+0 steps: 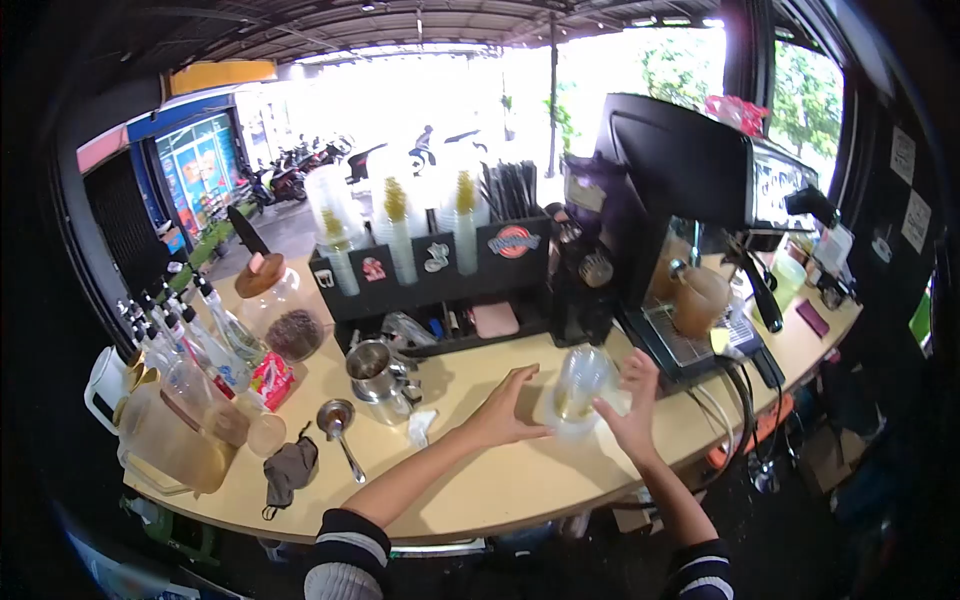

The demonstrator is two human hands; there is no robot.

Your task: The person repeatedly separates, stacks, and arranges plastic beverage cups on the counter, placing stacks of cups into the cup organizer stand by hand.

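A clear plastic cup (581, 385), possibly several nested together, stands on the pale counter between my two hands. Its wider, hazy rim seems to be toward me; I cannot tell whether it is one cup or a stack. My left hand (505, 412) is just left of it, fingers spread and thumb apart, holding nothing. On the other side my right hand (632, 408) is also open, its thumb close to the cup; whether it touches is unclear. Left of my left hand are a steel pitcher (372, 372) and a crumpled white tissue (421, 427).
Behind is a black organizer (430, 262) with cup stacks and straws. The espresso machine (690, 170) and a coffee grinder (590, 250) rise at right. At left are syrup bottles (200, 350), a beige jug (180, 440), a glass jar (290, 325), a portafilter (338, 425) and a dark mask (291, 470).
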